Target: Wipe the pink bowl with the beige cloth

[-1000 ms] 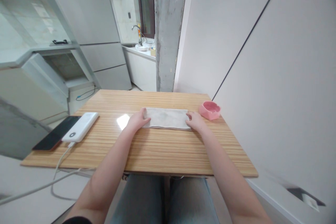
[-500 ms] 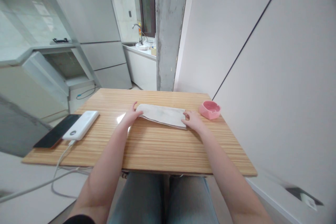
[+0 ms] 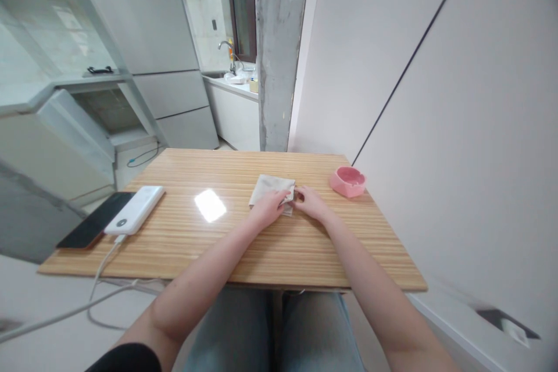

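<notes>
A pale grey-white cloth [image 3: 267, 184] lies folded in a compact, roughly square shape on the wooden table, its layers slightly uneven at the near edge. My left hand [image 3: 269, 208] reaches across its front and grips the folded-over layer near the right end, covering part of the cloth. At the right edge, my right hand [image 3: 310, 202] has its fingers curled in and pinches the cloth's edge. The fingertips of both hands nearly meet there.
A pink faceted ashtray [image 3: 347, 181] stands near the table's right edge. On the left lie a white power bank [image 3: 135, 209] with a cable [image 3: 102, 261] plugged in and a dark phone-like slab [image 3: 93, 221]. A pale wall [image 3: 436, 128] rises close on the right.
My left hand has carried the cloth's left end over to the right, doubling the long strip into a shorter piece. My right hand has shifted slightly left, staying at the right end.
</notes>
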The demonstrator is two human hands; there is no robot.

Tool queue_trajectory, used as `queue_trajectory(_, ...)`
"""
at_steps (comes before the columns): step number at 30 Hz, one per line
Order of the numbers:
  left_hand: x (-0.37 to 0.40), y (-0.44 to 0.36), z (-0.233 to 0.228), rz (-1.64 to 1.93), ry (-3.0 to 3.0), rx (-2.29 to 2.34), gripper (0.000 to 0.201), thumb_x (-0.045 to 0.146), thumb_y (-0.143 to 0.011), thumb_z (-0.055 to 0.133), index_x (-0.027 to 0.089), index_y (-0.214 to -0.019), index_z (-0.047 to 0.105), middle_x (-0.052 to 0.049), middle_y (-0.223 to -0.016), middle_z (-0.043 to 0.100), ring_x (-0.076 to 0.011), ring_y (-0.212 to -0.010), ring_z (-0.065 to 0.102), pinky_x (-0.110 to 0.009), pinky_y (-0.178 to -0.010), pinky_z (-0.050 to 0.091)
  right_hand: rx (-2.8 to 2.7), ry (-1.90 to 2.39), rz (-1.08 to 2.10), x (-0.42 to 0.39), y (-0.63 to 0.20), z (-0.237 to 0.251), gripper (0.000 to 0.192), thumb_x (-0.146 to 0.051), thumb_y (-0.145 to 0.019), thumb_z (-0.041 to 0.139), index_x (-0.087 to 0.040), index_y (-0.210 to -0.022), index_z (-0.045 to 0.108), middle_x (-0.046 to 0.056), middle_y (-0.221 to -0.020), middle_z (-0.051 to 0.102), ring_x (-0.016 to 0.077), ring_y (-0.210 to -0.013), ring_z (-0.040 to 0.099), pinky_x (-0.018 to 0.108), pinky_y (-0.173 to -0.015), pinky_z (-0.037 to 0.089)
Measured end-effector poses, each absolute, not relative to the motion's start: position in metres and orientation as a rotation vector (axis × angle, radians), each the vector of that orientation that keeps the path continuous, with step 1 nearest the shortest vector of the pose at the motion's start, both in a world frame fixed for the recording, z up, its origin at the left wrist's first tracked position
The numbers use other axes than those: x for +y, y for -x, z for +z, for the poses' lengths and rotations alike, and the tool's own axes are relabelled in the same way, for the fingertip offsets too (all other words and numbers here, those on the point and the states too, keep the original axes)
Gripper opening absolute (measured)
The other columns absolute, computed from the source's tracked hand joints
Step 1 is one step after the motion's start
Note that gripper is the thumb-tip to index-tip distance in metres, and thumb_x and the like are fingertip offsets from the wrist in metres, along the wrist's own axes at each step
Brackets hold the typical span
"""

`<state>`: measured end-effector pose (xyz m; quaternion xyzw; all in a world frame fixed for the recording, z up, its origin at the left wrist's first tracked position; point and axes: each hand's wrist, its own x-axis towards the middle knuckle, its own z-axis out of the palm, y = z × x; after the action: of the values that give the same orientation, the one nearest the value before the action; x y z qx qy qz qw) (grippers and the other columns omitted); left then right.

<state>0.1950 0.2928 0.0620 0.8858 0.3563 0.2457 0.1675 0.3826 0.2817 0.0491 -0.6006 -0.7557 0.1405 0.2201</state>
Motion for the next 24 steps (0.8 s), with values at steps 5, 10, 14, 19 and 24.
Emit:
queue_trajectory(5, 0.288, -0.182, 0.068, 0.671, -2.412, 0.954, 0.040, 0.023, -0.079, 0.056, 0.018, -0.118, 0.055, -0.005, -0.098, 0.069, -0.0154, -0.074, 0.060, -0.027, -0.071, 0.048, -1.998, 1.623, 0.433, 0.286, -0.386, 0.044, 0.034, -0.030, -0.076, 0.059, -0.018, -0.107, 0.063, 0.003, -0.084, 0.060, 0.0165, -0.078, 0.053, 0.030, -0.075, 0.042)
queue_trajectory(10, 0.301, -0.160, 0.082, 0.996, -2.230, 1.159, 0.032, 0.037, -0.091, 0.040, 0.018, -0.108, 0.059, -0.004, -0.085, 0.068, -0.0147, -0.073, 0.059, -0.026, -0.067, 0.044, -1.883, 1.459, 0.225, 0.280, -0.379, 0.051, 0.036, -0.027, -0.086, 0.047, -0.014, -0.118, 0.055, 0.013, -0.116, 0.058, 0.0203, -0.109, 0.051, 0.036, -0.095, 0.039)
queue_trajectory(14, 0.324, -0.142, 0.078, 1.117, -2.050, 1.327, 0.034, 0.040, -0.091, 0.036, 0.017, -0.092, 0.062, -0.001, -0.068, 0.061, -0.0142, -0.065, 0.056, -0.026, -0.064, 0.042, -2.266, 1.351, 0.221, 0.258, -0.349, 0.064, 0.037, -0.042, -0.091, 0.041, -0.020, -0.114, 0.059, 0.010, -0.126, 0.057, 0.0221, -0.119, 0.047, 0.040, -0.101, 0.035)
queue_trajectory(19, 0.334, -0.139, 0.067, 1.061, -1.990, 1.282, 0.029, 0.035, -0.088, 0.038, 0.016, -0.090, 0.060, 0.000, -0.065, 0.059, -0.0139, -0.062, 0.054, -0.025, -0.061, 0.041, -2.192, 1.924, 0.040, 0.218, -0.352, 0.077, 0.046, -0.052, -0.089, 0.038, -0.016, -0.091, 0.066, 0.016, -0.104, 0.063, 0.0279, -0.105, 0.053, 0.041, -0.091, 0.040)
queue_trajectory(24, 0.322, -0.150, 0.067, 0.768, -2.226, 1.201, 0.023, 0.029, -0.085, 0.041, 0.018, -0.074, 0.058, -0.001, -0.068, 0.060, -0.0149, -0.067, 0.054, -0.025, -0.062, 0.039, -1.913, 2.425, 0.054, 0.178, -0.437, 0.076, 0.042, -0.044, -0.083, 0.049, -0.012, -0.109, 0.059, 0.018, -0.109, 0.059, 0.0290, -0.105, 0.054, 0.039, -0.088, 0.042)
